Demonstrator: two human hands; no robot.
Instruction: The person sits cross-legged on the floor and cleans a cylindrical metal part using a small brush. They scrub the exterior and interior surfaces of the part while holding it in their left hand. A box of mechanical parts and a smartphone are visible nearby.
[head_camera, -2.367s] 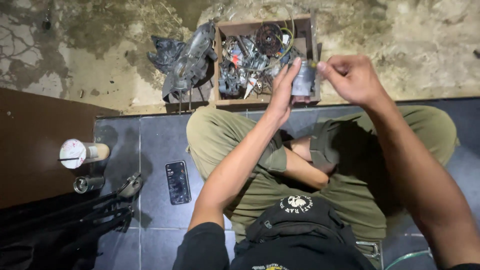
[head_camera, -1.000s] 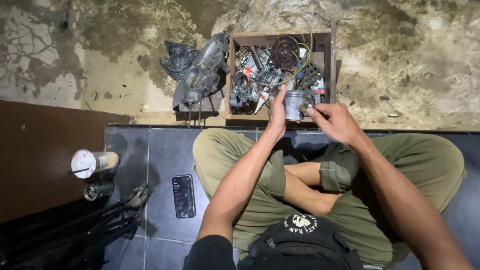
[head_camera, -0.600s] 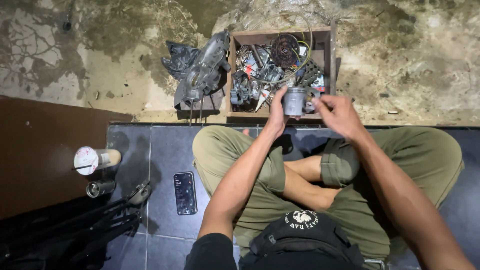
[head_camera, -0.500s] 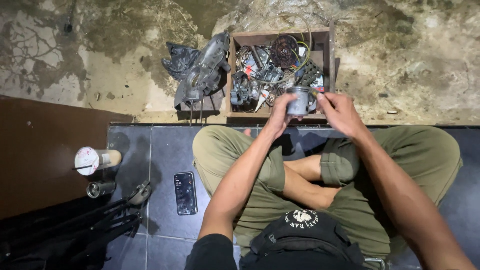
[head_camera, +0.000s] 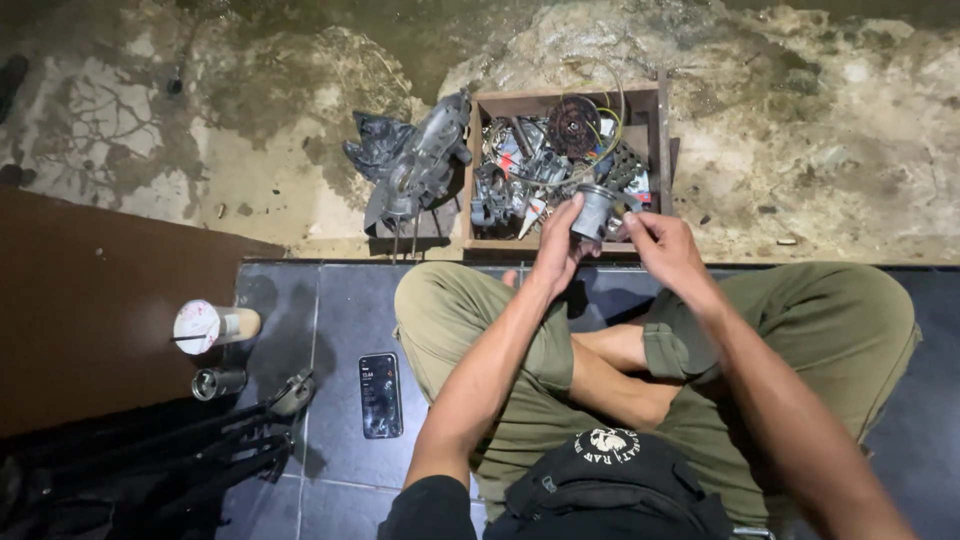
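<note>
I sit cross-legged on dark tiles. My left hand (head_camera: 557, 245) grips a grey metal piston (head_camera: 593, 211), a short cylinder held slightly tilted over the near edge of a wooden box (head_camera: 655, 120). My right hand (head_camera: 660, 243) is at the piston's right side, with thumb and forefinger pinched against it; whether a small part sits between them is too small to tell. The box is full of several metal engine parts, wires and a dark round rotor (head_camera: 573, 120).
A grey engine cover (head_camera: 415, 160) lies on a black bag left of the box. On the tiles lies a phone (head_camera: 380, 394). Further left are a lidded cup with a straw (head_camera: 212, 326), a small metal cylinder (head_camera: 217, 382), black tripod legs (head_camera: 200, 440) and a brown board (head_camera: 90, 300).
Both hands and the piston have come down from higher over the box to its near edge. The right fingers stay at the piston's right side. The camera view has shifted slightly.
</note>
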